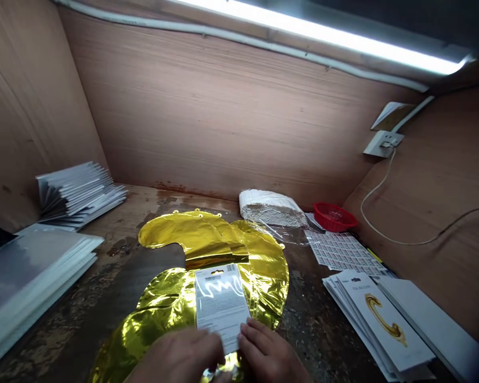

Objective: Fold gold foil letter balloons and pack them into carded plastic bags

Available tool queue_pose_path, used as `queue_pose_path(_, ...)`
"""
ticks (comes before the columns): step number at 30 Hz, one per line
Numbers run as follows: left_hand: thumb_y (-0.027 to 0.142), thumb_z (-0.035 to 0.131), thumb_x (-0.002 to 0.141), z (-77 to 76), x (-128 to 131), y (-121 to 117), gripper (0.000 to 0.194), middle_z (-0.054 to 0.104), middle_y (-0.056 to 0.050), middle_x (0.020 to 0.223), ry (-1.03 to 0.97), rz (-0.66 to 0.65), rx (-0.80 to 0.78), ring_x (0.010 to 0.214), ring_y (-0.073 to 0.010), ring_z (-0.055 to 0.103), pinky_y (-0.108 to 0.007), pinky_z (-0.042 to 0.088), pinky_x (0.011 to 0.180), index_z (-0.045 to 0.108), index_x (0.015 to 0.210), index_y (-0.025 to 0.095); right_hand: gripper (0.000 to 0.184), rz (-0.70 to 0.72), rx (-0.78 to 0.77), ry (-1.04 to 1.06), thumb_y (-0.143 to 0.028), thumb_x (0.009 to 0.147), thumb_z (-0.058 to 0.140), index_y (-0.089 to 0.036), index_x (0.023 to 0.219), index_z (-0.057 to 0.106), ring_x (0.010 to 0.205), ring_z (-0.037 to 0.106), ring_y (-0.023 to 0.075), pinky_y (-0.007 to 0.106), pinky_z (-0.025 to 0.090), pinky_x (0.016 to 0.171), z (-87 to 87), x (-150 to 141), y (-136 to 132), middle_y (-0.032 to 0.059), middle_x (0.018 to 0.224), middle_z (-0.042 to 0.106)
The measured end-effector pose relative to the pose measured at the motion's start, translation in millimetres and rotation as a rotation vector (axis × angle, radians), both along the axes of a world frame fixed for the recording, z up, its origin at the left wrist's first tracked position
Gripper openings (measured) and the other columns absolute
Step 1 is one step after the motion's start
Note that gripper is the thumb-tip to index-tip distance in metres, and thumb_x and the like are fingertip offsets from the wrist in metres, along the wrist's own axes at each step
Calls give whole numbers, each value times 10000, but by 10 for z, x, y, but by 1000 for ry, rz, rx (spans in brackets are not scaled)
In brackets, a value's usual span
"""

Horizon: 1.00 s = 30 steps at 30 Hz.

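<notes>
A flat gold foil balloon [207, 239] lies spread across the middle of the wooden worktop. On top of it sits a clear packet with a white printed card [220, 303]. My left hand [179, 355] and my right hand [268, 355] rest at the near end of that packet, fingers curled onto its lower edge. Both hands press on the packet and the foil beneath it. The bottom of the packet is hidden under my fingers.
Stacks of white cards [383, 319] with a gold letter picture lie at right, beside a sheet of small labels [343, 250]. A red basket [335, 217] and a wrapped bundle [269, 208] stand at the back. More card stacks [77, 191] sit at left. A wall socket [383, 143] has a white cable.
</notes>
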<state>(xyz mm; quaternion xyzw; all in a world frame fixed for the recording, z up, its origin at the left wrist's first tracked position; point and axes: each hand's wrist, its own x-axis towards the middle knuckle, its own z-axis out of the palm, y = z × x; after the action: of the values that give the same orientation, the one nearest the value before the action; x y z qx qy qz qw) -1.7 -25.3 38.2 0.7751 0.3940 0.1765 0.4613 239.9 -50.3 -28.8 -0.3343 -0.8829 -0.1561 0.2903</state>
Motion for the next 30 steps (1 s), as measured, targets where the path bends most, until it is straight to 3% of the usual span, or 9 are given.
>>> queue_pose_path(3, 357, 682, 727, -59, 139, 177, 590, 506, -160, 1411, 244, -52, 259, 1307, -378, 443, -563, 318, 1087, 593, 1290, 203, 240, -180, -244, 51, -164, 940, 461, -215, 823, 664, 717, 680, 132, 209, 557, 702, 266, 95, 231, 0, 766, 706)
queue_pose_path(7, 418, 712, 686, -619, 247, 339, 749, 427, -193, 1451, 334, -143, 527, 1345, -411, 388, -583, 321, 1093, 522, 1367, 171, 239, -639, -352, 84, -178, 977, 421, -146, 951, 657, 869, 660, 178, 297, 529, 796, 711, 510, 1022, 81, 926, 691)
queue_pose_path(10, 472, 713, 687, -968, 223, 349, 718, 480, -178, 1417, 253, -110, 659, 1317, -410, 429, -554, 362, 1084, 563, 1326, 181, 149, -839, -441, 11, -252, 951, 549, -139, 979, 641, 903, 643, 183, 375, 530, 825, 783, 761, 1674, 62, 988, 665)
queue_pose_path(13, 537, 675, 715, -906, 186, 306, 666, 547, -166, 1361, 191, -80, 664, 1284, -396, 476, -544, 388, 1071, 608, 1270, 174, 246, -999, -557, -60, -335, 922, 610, -137, 1068, 620, 887, 641, 182, 371, 548, 778, 685, 818, 2070, 67, 1047, 643)
queue_pose_path(16, 509, 643, 758, -560, 162, 263, 609, 573, -178, 1331, 180, -81, 570, 1249, -389, 513, -557, 407, 1051, 618, 1248, 147, 264, -1089, -622, -118, -348, 926, 602, -147, 1097, 613, 900, 638, 183, 372, 548, 784, 634, 763, 2142, 72, 1078, 636)
queue_pose_path(19, 425, 624, 807, -295, 161, 252, 484, 609, -181, 1278, 138, -104, 527, 1224, -364, 537, -557, 401, 1055, 635, 1193, 135, 259, -1133, -622, -162, -311, 943, 567, -116, 1108, 605, 926, 639, 215, 403, 528, 809, 700, 706, 1897, 102, 1060, 645)
queue_pose_path(23, 285, 469, 947, -298, 206, 211, 298, 657, -156, 1171, 126, -169, 572, 1161, -287, 583, -493, 441, 1032, 617, 1155, 132, 264, -1089, -636, -178, -256, 969, 450, -75, 1026, 633, 840, 666, 282, 383, 487, 731, 841, 638, 1080, 165, 846, 680)
queue_pose_path(27, 153, 381, 968, -381, 261, 128, 254, 667, -143, 1066, 209, -199, 683, 1017, -237, 628, -419, 516, 920, 606, 1082, 122, 255, -697, -743, 238, -364, 917, 554, -219, 1124, 590, 598, 646, 162, 240, 482, 561, 874, 518, 5, -10, 712, 687)
queue_pose_path(30, 149, 389, 967, -346, 280, 109, 214, 666, -98, 937, 283, -203, 656, 864, -194, 628, -334, 528, 809, 598, 1009, 133, 129, -521, -753, 509, -357, 913, 571, -243, 952, 618, 523, 617, 123, 186, 464, 468, 838, 408, -567, -45, 657, 659)
